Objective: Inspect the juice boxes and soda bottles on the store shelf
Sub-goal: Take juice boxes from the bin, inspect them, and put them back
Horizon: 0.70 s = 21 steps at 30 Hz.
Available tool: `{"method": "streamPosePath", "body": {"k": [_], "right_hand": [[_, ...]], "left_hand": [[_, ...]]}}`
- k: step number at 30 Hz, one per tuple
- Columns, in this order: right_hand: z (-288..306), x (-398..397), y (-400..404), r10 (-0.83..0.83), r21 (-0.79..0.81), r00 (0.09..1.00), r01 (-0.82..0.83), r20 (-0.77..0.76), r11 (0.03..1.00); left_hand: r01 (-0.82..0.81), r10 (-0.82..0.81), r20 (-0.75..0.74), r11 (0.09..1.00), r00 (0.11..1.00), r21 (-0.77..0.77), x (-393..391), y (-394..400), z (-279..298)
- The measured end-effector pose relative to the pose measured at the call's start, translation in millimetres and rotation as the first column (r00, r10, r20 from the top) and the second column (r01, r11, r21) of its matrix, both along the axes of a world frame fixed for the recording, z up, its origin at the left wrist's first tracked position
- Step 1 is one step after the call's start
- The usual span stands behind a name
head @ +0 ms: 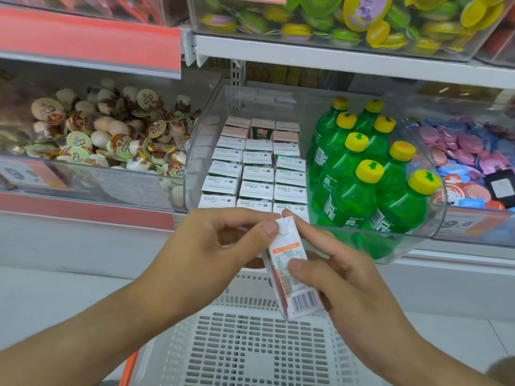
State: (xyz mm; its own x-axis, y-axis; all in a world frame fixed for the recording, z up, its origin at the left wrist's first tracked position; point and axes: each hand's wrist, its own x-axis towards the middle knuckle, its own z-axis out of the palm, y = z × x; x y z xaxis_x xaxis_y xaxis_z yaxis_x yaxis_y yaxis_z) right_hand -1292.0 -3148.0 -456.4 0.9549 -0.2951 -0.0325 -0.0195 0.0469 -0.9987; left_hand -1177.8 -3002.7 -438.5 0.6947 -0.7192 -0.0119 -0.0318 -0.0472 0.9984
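"100%" reads on a green-fronted juice box (262, 129) mid-frame and on the held juice box's (289, 270) orange band; a price tag (461, 224) at right reads "9.8".

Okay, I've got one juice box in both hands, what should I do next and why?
Probably turn the juice box to read its remaining faces, then slot it back among the boxes in the clear bin. Both hands hold it, label and barcode side facing you; the green soda bottles stand untouched.

This is a shop aisle: white metal shelves (320, 55) with red price strips (89, 40) carry clear plastic bins of wrapped sweets (106, 135). The middle bin holds rows of small white juice cartons (256, 174) beside green, yellow-capped soda bottles (359, 176), and a white perforated shopping basket (250, 349) sits nearest.
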Motion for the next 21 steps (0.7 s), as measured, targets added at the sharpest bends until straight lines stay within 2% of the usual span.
{"method": "streamPosePath", "body": {"k": [2,4,10,13,17,21], "right_hand": [[-4.3,-0.4,-0.3,-0.031,-0.150,0.999,0.028,-0.018,0.988],[-6.1,-0.3,-0.4,0.011,-0.198,0.999,-0.019,-0.039,0.980],[-2.4,-3.2,-5.0,0.168,-0.154,0.986,-0.165,0.009,0.974],[-4.5,-6.0,-0.4,0.239,-0.121,0.970,-0.233,0.045,0.965],[-2.9,-6.0,0.9,0.181,-0.035,0.979,-0.179,0.089,0.983],[-0.4,-6.3,-0.9,0.103,-0.051,0.993,-0.100,0.053,0.994]], "left_hand": [[-0.046,0.047,0.011,0.999,0.999,-0.025,-1.2,1.0,-3.0],[-0.078,0.079,0.041,0.997,0.996,-0.025,-1.3,1.2,-5.5],[-0.128,0.131,0.119,0.991,0.984,-0.038,1.5,1.1,-2.2],[-0.140,0.145,0.083,0.988,0.986,-0.060,4.0,0.6,0.3],[-0.131,0.128,-0.030,0.983,0.991,-0.125,5.1,0.5,3.8],[-0.110,0.103,-0.070,0.989,0.992,-0.103,5.5,1.1,0.6]]}}
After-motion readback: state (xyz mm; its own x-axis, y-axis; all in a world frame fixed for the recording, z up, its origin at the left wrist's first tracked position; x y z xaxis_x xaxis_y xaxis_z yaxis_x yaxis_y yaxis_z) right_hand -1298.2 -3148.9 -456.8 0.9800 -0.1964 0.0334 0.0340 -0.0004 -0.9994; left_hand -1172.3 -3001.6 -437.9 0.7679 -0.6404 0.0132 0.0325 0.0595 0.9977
